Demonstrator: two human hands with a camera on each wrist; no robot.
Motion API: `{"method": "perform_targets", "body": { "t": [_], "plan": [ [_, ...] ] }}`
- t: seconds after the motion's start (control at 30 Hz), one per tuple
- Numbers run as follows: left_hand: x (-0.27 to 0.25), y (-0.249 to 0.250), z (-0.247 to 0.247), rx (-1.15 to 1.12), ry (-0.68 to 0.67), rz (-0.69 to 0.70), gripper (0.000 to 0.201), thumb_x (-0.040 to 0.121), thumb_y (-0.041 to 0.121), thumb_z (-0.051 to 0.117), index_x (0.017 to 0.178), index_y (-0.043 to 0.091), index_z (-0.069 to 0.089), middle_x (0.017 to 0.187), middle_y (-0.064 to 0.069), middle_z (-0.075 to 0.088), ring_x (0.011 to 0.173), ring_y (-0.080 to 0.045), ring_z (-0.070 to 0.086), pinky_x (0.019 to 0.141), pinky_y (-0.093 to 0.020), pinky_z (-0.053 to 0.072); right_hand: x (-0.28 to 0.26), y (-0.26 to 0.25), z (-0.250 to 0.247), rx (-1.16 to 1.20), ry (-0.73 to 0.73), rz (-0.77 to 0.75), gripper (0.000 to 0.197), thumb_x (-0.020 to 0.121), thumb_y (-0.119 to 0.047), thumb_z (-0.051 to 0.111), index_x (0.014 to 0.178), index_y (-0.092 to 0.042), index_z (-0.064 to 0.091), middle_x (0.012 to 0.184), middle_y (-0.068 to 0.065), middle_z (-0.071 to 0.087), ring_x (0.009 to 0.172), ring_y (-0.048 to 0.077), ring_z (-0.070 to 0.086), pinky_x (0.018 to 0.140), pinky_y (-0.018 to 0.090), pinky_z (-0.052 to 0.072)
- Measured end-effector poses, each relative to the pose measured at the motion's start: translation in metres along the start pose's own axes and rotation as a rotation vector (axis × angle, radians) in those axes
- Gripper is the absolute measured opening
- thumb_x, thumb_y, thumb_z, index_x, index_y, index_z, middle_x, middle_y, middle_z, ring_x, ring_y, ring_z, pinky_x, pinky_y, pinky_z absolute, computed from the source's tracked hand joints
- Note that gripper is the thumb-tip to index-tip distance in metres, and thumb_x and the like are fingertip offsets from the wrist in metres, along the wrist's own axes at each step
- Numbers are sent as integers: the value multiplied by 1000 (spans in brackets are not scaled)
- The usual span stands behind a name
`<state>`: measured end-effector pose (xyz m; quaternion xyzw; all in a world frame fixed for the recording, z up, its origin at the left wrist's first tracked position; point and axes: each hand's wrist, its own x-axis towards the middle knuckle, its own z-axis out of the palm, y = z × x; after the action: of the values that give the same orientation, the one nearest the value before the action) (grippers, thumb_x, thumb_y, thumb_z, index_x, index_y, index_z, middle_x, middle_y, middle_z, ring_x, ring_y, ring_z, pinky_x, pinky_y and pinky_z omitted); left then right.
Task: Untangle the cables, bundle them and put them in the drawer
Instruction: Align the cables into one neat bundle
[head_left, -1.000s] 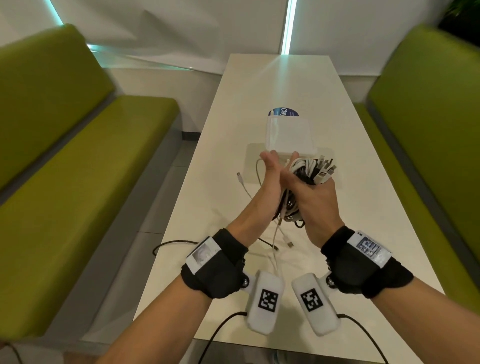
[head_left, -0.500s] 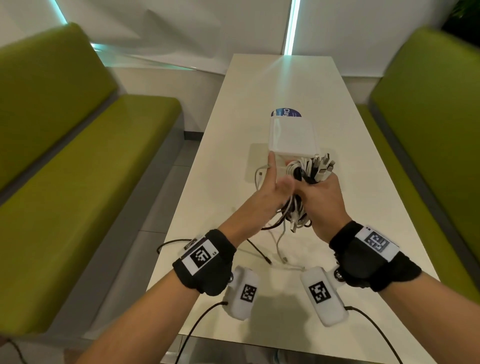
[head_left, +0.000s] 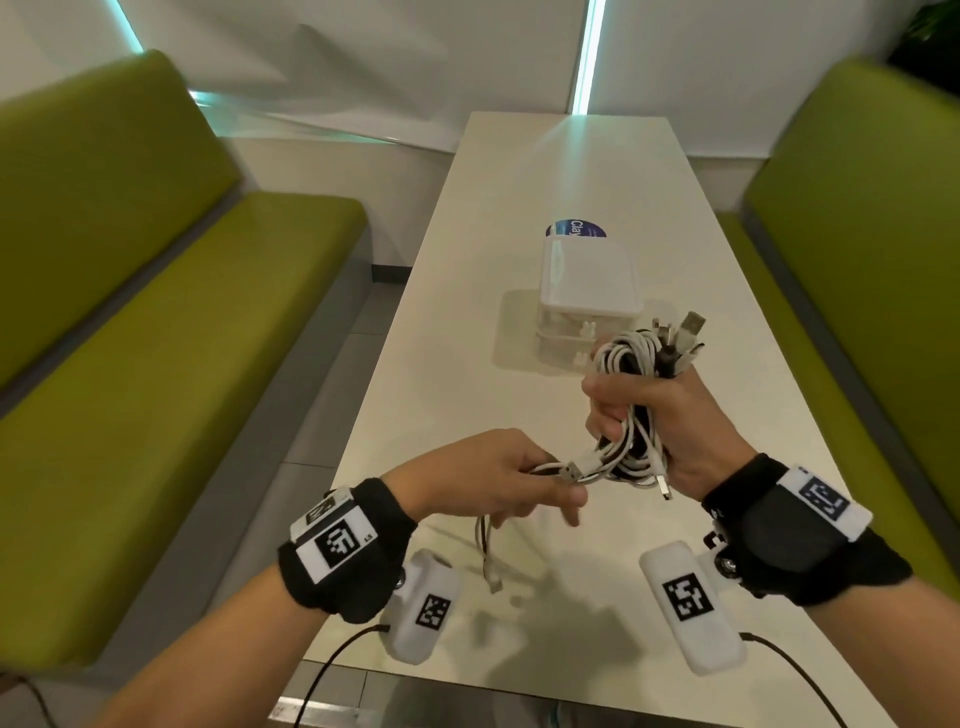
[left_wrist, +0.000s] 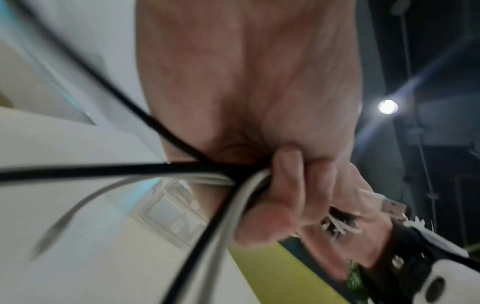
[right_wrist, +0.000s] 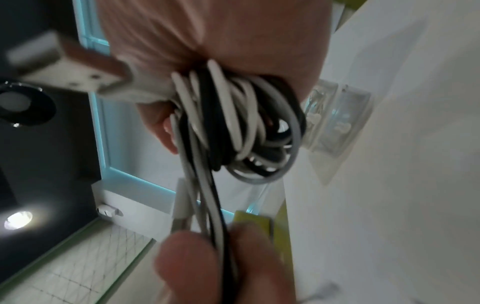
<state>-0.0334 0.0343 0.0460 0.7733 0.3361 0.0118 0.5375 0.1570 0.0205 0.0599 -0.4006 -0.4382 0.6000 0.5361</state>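
Note:
A coiled bundle of white and black cables (head_left: 631, 364) is held upright above the table, gripped in the fist of my right hand (head_left: 654, 415); USB plugs stick out of its top. In the right wrist view the cable bundle (right_wrist: 233, 127) fills the fist. Loose cable ends (head_left: 566, 470) run from the bundle's bottom to my left hand (head_left: 498, 480), which grips them below and left of the bundle. The left wrist view shows those black and white cable ends (left_wrist: 233, 185) passing under the curled fingers (left_wrist: 288, 185). A small white drawer unit (head_left: 587, 291) stands just behind the bundle, shut.
The long white table (head_left: 519, 208) runs away from me between two green benches (head_left: 156, 338). A blue round sticker (head_left: 574, 229) lies behind the drawer unit. Cable tails (head_left: 485, 551) hang from my left hand to the table near its front edge.
My left hand has moved from beside the bundle down and left, drawing the loose cable ends out. My right hand has shifted right and lifted the bundle slightly.

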Motion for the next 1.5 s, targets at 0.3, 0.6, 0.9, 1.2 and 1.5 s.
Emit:
{"method": "perform_targets", "body": {
  "t": [0.3, 0.6, 0.9, 1.2, 1.5],
  "plan": [
    [-25, -16, -29, 333, 51, -205, 45, 84, 57, 63, 69, 15, 65, 53, -2, 56, 40, -14, 44, 44, -23, 38, -1, -12, -6, -859, -136, -191, 20, 75, 6, 71, 86, -4, 58, 72, 3, 60, 66, 15, 57, 69, 29, 51],
    [-10, -5, -20, 909, 119, -31, 42, 89, 60, 50, 85, 22, 67, 73, 5, 64, 64, -17, 54, 60, -30, 38, -2, 7, 11, -1085, -181, -229, 33, 76, -34, 79, 93, -36, 52, 76, -12, 66, 71, 11, 63, 65, 37, 53],
    [-12, -4, -21, 523, 278, 205, 22, 92, 37, 56, 89, 25, 74, 59, 7, 60, 54, -6, 52, 57, -17, 34, -8, 30, 17, -519, -34, -171, 23, 79, -7, 73, 95, -13, 57, 78, -8, 63, 74, 12, 61, 71, 29, 51],
    [0, -3, -22, 455, 294, 125, 36, 91, 22, 60, 57, 30, 52, 45, 11, 50, 43, -2, 49, 52, -17, 34, -18, 19, 23, -275, -220, 105, 82, 55, 1, 90, 119, -2, 39, 84, 6, 73, 77, 22, 73, 68, 24, 54],
    [5, 2, -13, 357, 405, 62, 42, 85, 46, 66, 64, 9, 67, 44, 5, 55, 45, -7, 51, 54, -20, 40, -9, 22, 18, -439, -253, 164, 72, 67, 26, 63, 122, -14, 38, 65, 14, 53, 81, 30, 68, 70, 34, 53]
  ]
}}
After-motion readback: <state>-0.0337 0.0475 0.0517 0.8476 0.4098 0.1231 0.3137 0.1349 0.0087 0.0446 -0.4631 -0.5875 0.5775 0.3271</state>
